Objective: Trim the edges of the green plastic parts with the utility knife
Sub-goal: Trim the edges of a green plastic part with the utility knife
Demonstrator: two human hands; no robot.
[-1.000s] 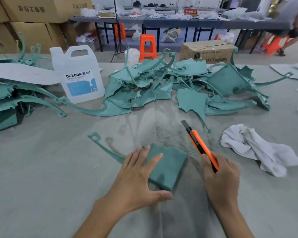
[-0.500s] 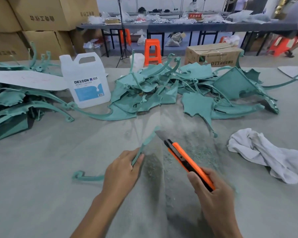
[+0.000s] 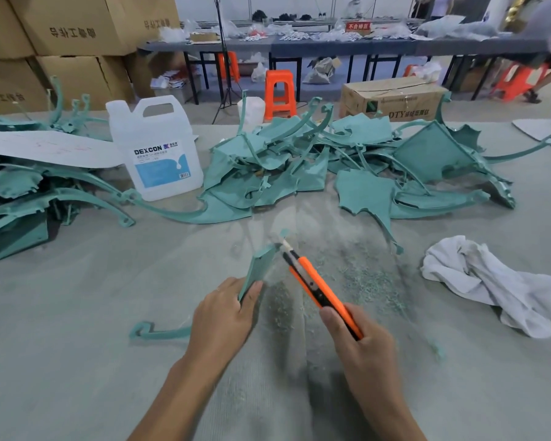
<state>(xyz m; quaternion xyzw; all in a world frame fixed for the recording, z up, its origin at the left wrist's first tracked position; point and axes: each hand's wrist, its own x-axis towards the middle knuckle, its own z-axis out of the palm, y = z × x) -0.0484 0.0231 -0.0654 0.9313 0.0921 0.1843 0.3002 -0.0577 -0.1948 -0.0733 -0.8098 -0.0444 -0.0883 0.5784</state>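
Centre frame: my left hand (image 3: 226, 313) grips a thin green plastic part (image 3: 261, 262) on edge on the grey worktop (image 3: 77, 313); my right hand (image 3: 360, 342) clasps the orange utility knife (image 3: 318, 288), blade at its top edge. Green shavings (image 3: 366, 275) lie beside; the upper-frame heap of green parts (image 3: 268, 173), I judge, awaits trimming.

A factory workshop: green plastic parts (image 3: 283, 160) are lying heaped along the bench's (image 3: 77, 313) far edge, cartons (image 3: 77, 23) standing stacked behind.

The green plastic part (image 3: 261, 265), flat under spread fingers a second ago, now stands on edge in the left hand's (image 3: 226, 313) grip, its hooked tail swung toward the jug's (image 3: 155, 148) side. The right hand's (image 3: 363, 345) utility knife (image 3: 318, 291), earlier held clear, now sets its blade against the part's end nearest the jug.
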